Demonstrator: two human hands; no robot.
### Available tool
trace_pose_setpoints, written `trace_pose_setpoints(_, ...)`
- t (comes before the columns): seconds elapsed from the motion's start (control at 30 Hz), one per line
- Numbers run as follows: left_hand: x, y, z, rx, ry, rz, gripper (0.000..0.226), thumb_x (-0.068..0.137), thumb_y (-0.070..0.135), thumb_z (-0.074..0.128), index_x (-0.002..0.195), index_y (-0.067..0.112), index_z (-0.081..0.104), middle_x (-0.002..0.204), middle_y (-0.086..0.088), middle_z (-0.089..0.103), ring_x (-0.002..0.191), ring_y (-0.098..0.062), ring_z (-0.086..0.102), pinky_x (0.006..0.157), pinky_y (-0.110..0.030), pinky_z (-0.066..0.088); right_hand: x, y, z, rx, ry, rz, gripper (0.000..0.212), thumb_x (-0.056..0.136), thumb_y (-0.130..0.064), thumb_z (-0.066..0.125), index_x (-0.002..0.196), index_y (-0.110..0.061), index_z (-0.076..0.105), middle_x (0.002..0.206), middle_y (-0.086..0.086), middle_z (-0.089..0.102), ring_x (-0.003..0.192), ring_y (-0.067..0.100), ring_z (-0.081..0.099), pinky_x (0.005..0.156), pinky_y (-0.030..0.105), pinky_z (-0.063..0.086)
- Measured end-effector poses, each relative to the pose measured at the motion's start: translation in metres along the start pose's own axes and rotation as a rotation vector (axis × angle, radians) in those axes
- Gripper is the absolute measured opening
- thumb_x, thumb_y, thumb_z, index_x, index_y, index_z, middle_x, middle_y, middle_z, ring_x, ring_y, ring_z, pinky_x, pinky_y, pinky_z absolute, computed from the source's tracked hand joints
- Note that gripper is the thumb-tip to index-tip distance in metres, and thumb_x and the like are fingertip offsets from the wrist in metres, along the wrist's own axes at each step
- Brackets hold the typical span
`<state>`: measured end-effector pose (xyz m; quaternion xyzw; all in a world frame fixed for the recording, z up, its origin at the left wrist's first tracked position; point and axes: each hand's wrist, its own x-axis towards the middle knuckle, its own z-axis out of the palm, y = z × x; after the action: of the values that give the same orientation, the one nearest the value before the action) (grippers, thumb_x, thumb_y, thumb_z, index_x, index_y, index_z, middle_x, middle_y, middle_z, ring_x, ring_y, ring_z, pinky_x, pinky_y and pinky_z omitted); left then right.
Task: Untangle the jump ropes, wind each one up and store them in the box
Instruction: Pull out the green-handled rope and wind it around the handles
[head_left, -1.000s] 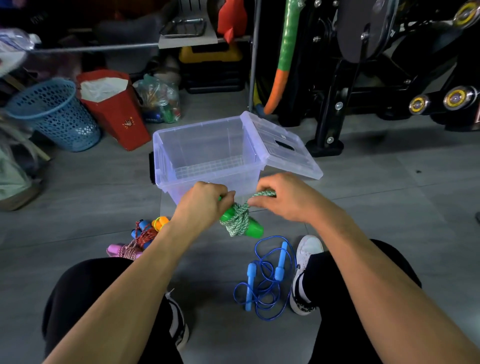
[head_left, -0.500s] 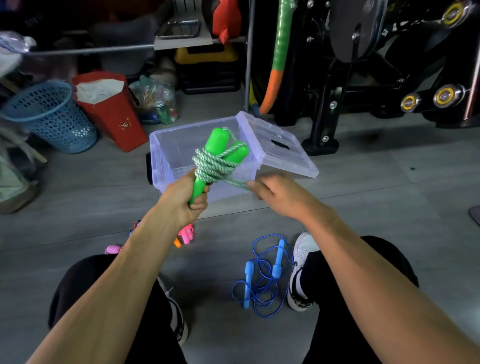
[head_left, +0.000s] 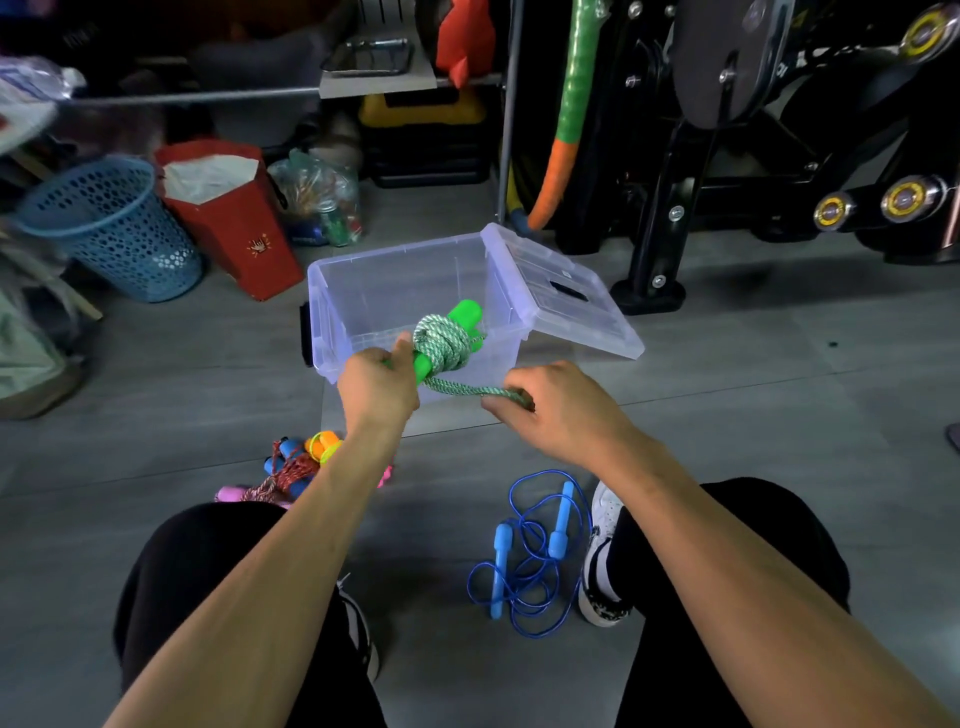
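My left hand (head_left: 376, 387) grips the green handles of a jump rope (head_left: 445, 343) whose green-white cord is wound round them, held just in front of the clear plastic box (head_left: 363, 291). My right hand (head_left: 556, 408) pinches the cord's loose end, pulled taut to the right. The box stands open on the floor, with its lid (head_left: 563, 293) leaning off the right side. A blue jump rope (head_left: 530, 556) lies loose on the floor between my legs. A tangle of red-cord ropes with blue, orange and pink handles (head_left: 293, 470) lies left of my left forearm.
A blue mesh basket (head_left: 111, 228), a red paper bag (head_left: 228, 213) and a plastic bag of items (head_left: 322, 200) stand behind the box at left. Black gym equipment (head_left: 727, 156) fills the back right. My knees and shoes frame the floor space.
The green bundle rose upright in my left hand, then came down and tilted in front of the box. My right hand pulled the cord end out to the right.
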<state>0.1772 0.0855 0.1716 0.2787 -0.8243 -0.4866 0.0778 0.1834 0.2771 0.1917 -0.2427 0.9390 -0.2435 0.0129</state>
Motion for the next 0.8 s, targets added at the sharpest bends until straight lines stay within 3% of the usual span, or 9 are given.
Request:
trace_pose_setpoints(0.1, -0.005, -0.003, 0.006, 0.211, 0.069, 0.305, 0.043, 0.100, 0.033, 0.047, 0.068, 0.004, 0.047, 0.057, -0.008, 0.048, 0.064, -0.037, 0.050, 0.057, -0.035, 0.025, 0.000, -0.004, -0.001, 0.082, 0.130, -0.023, 0.047, 0.090, -0.041, 0.060, 0.058, -0.020, 0.032, 0.049, -0.002, 0.036, 0.055, 0.024, 0.038, 0.052, 0.036, 0.038)
trace_pose_setpoints(0.23, -0.020, -0.001, 0.018, 0.417, 0.083, 0.565, 0.042, 0.099, 0.041, 0.046, 0.086, 0.002, 0.053, 0.088, -0.020, 0.059, 0.072, -0.044, 0.056, 0.056, -0.042, 0.041, 0.005, -0.006, -0.002, 0.290, 0.270, 0.029, 0.038, 0.091, -0.035, 0.061, 0.064, -0.010, 0.048, 0.052, 0.001, 0.042, 0.051, 0.019, 0.040, 0.051, 0.036, 0.039)
trace_pose_setpoints(0.33, -0.026, 0.002, 0.018, 0.407, 0.105, 0.676, 0.043, 0.097, 0.043, 0.045, 0.092, 0.000, 0.054, 0.092, -0.020, 0.058, 0.069, -0.046, 0.057, 0.052, -0.047, 0.046, 0.012, -0.001, -0.006, 0.452, 0.380, 0.156, 0.036, 0.088, -0.027, 0.067, 0.064, -0.005, 0.050, 0.059, -0.003, 0.041, 0.054, 0.012, 0.037, 0.052, 0.022, 0.031)
trace_pose_setpoints(0.47, -0.035, 0.003, 0.015, 0.272, 0.066, 0.727, 0.035, 0.097, 0.036, 0.050, 0.104, 0.001, 0.057, 0.100, -0.017, 0.058, 0.077, -0.044, 0.058, 0.062, -0.050, 0.049, 0.018, 0.001, -0.010, 0.808, 0.418, 0.379, 0.020, 0.085, -0.022, 0.070, 0.074, -0.007, 0.062, 0.059, -0.003, 0.044, 0.051, 0.010, 0.036, 0.050, 0.021, 0.031)
trace_pose_setpoints(0.57, -0.045, 0.002, 0.017, 0.158, 0.035, 0.737, 0.027, 0.095, 0.027, 0.059, 0.105, 0.002, 0.060, 0.097, -0.013, 0.061, 0.084, -0.034, 0.058, 0.071, -0.033, 0.042, 0.019, -0.001, -0.016, 0.985, 0.460, 0.445, 0.021, 0.083, -0.017, 0.070, 0.076, 0.001, 0.062, 0.056, 0.007, 0.054, 0.057, 0.017, 0.048, 0.052, 0.028, 0.038)
trace_pose_setpoints(0.63, -0.048, 0.005, 0.018, 0.084, 0.055, 0.701, 0.022, 0.092, 0.023, 0.064, 0.100, 0.003, 0.061, 0.091, -0.010, 0.064, 0.082, -0.028, 0.058, 0.070, -0.023, 0.036, 0.019, -0.003, -0.017, 1.021, 0.478, 0.449, 0.016, 0.084, -0.015, 0.068, 0.072, -0.005, 0.062, 0.066, 0.018, 0.063, 0.054, 0.015, 0.053, 0.051, 0.028, 0.042)
trace_pose_setpoints(0.7, -0.050, 0.007, 0.019, 0.013, 0.061, 0.641, 0.018, 0.090, 0.023, 0.066, 0.096, 0.006, 0.061, 0.087, -0.005, 0.064, 0.080, -0.026, 0.059, 0.070, -0.025, 0.041, 0.019, -0.006, -0.015, 0.998, 0.500, 0.434, 0.018, 0.086, -0.014, 0.067, 0.072, -0.007, 0.058, 0.074, 0.024, 0.064, 0.051, 0.011, 0.055, 0.051, 0.029, 0.045)
trace_pose_setpoints(0.8, -0.056, 0.007, 0.021, -0.147, 0.012, 0.477, 0.014, 0.088, 0.031, 0.065, 0.093, 0.019, 0.059, 0.085, 0.004, 0.065, 0.079, -0.022, 0.064, 0.069, -0.039, 0.052, 0.019, -0.008, -0.014, 0.996, 0.554, 0.432, 0.020, 0.086, -0.010, 0.068, 0.076, -0.010, 0.051, 0.077, 0.025, 0.066, 0.048, 0.011, 0.055, 0.052, 0.029, 0.050)
